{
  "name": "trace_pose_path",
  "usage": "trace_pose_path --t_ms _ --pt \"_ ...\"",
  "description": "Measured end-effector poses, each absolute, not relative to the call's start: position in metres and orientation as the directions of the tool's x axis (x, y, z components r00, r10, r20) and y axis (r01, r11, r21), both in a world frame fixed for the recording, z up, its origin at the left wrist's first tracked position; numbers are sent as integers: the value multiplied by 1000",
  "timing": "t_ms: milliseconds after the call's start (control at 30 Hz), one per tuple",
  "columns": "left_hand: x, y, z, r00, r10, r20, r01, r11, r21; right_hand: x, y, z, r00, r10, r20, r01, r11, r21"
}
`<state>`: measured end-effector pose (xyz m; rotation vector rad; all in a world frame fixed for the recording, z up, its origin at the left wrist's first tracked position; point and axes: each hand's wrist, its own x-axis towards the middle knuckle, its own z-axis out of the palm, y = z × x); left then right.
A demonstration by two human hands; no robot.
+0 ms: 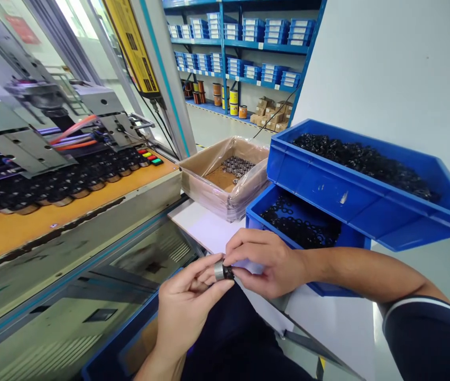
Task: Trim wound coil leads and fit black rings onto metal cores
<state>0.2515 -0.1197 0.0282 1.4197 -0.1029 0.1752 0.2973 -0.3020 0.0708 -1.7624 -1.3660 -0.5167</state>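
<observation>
In the head view, my left hand pinches a short silvery metal ring between thumb and fingers. My right hand is closed at its right side, fingertips on a small black plastic piece that sits against the ring's open end. How far the piece goes into the ring is hidden by the fingers. Right behind my right hand is a lower blue bin with many loose black ring-shaped parts. An upper blue bin, filled with black parts, rests across it at an angle.
A plastic-lined cardboard box holding metal pieces stands on the white table. To the left, a machine has rows of black-and-metal parts on an orange-topped bench. Blue shelving stands behind.
</observation>
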Motion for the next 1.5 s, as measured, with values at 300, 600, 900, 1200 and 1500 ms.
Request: trace_pose_path --t_ms 300,600,900,1200,1500 --pt "252 -116 28 980 -38 193 -168 345 923 301 -306 71 68 645 761 976 -200 82" --pt "251 -116 34 987 -32 155 -135 333 933 304 -306 65 92 683 725 977 -204 68" --pt "249 -113 30 984 -31 177 -158 322 933 302 -304 67 86 666 741 976 -205 71" --pt "249 -111 24 990 -21 140 -127 302 945 301 -305 65 48 666 745 975 -193 110" --pt "252 -109 25 987 -95 126 -88 332 939 301 -304 63 -13 653 757 965 -191 182"
